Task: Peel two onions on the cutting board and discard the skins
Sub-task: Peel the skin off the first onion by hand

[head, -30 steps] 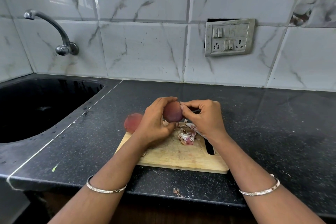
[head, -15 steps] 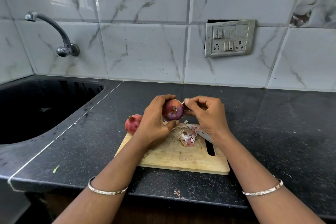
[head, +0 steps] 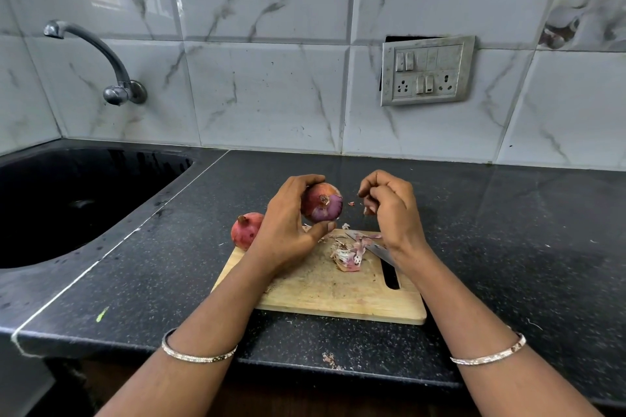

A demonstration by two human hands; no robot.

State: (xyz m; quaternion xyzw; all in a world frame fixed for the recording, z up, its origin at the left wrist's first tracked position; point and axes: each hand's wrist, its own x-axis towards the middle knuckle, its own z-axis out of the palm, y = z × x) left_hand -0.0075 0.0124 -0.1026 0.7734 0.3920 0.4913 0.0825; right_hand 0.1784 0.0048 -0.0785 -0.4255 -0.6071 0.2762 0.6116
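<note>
Left hand [head: 288,234] grips a round red onion [head: 323,205] above the wooden cutting board [head: 338,294]; right hand [head: 393,210] curls, its hold unclear

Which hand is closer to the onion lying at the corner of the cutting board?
Left. The left hand is just beside the resting onion, gripping the second onion; the right hand is farther right, beyond both.

The right hand [head: 389,210] no longer touches the onion [head: 321,203]: it now sits apart, to the right of it, with its fingers [head: 369,193] curled. A small flake of skin [head: 351,203] now shows between them. The onion's right side now shows a purple patch.
</note>
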